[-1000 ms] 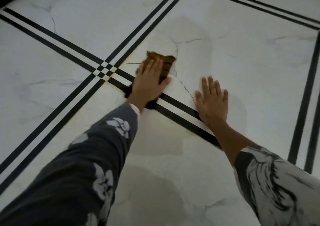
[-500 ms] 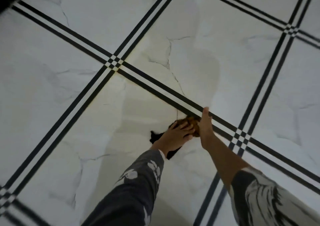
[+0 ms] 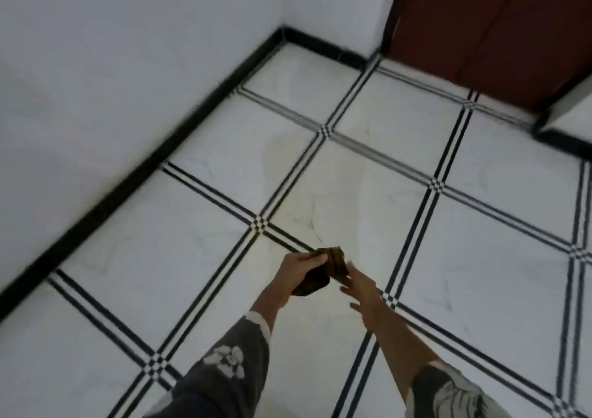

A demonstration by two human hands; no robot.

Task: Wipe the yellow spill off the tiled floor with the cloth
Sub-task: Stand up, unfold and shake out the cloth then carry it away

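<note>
A dark brown cloth (image 3: pixel 330 265) is bunched up and lifted off the floor, with my left hand (image 3: pixel 296 272) shut on it. My right hand (image 3: pixel 360 286) is beside the cloth with its fingers spread, touching or nearly touching the cloth's right edge. A faint yellowish smear (image 3: pixel 320 212) shows on the white tile beyond my hands, near the crossing of the black lines. Another pale damp patch (image 3: pixel 278 153) lies on the tile farther away.
White tiled floor (image 3: pixel 480 257) with black double lines. A white wall (image 3: pixel 112 81) with black skirting runs along the left and meets a corner at the back. A dark red door (image 3: pixel 499 26) stands at the back right.
The view has risen far above the floor. My left hand went from pressing the cloth on the tile to holding it bunched in the air. My right hand left the floor.
</note>
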